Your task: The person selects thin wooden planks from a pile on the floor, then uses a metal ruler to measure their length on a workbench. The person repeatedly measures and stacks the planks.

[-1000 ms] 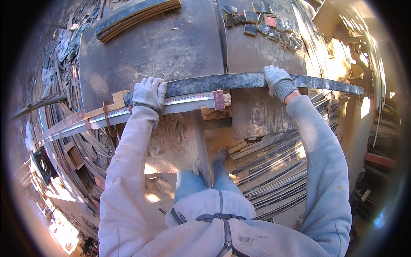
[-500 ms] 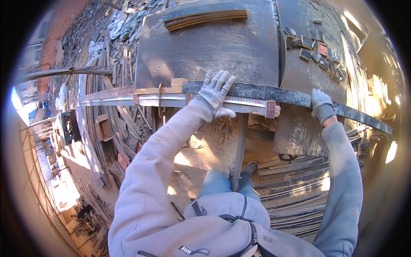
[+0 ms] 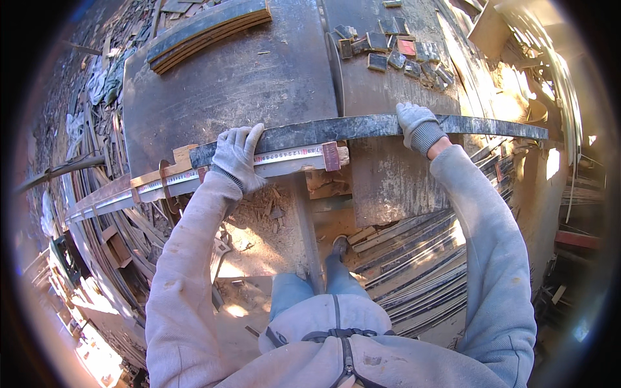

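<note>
A long, narrow plank with a dark, scuffed face [image 3: 323, 131] lies crosswise in front of me, its right end jutting past the table. My left hand [image 3: 238, 156], in a pale glove, is closed over the plank near its left end, the thumb on the near side. My right hand [image 3: 417, 124], also gloved, is wrapped round the plank right of the middle. Just on the near side runs a metal rail with a measuring scale [image 3: 294, 154], ending at a reddish-brown block [image 3: 331, 156]. The plank's left end is close to a light wood strip [image 3: 182, 157] by a rusty clamp [image 3: 166, 184].
A dark tabletop [image 3: 259, 84] stretches away, bearing stacked boards [image 3: 210, 39] at its far left. Several small offcuts [image 3: 388, 48] lie on the panel to the right. Long strips [image 3: 414, 271] are piled near my right, and wood debris [image 3: 259, 226] covers the ground below.
My view has shifted right. My left hand, earlier spread flat on the plank, now has its fingers drawn together over it nearer its left end. My right hand keeps its grip.
</note>
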The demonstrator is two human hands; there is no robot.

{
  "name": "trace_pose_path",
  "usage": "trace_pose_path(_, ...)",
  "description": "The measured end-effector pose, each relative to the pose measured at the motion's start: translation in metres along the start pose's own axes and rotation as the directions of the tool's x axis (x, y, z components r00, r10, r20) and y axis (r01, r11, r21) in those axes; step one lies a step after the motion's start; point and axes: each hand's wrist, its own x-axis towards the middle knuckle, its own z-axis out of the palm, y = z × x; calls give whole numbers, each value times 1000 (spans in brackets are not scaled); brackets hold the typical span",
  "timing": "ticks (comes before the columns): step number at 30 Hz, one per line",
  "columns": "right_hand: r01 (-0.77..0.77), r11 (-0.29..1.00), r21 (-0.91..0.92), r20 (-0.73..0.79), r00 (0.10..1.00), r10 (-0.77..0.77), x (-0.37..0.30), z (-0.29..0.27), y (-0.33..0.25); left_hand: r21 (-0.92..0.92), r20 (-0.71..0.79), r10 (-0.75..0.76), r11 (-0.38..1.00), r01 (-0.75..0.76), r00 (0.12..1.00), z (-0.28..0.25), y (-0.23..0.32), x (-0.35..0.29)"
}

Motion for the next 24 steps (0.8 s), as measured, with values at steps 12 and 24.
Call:
trace_pose_path(12,-8,1000,12,-20,1000,8,27,-15,11,26,-51,-19,999,21,999,-6,-17,28)
trace_pose_path(24,-2,1000,5,-73,997,3,48,-18,18,84,-61,-50,995,55,997,-4,-31,44)
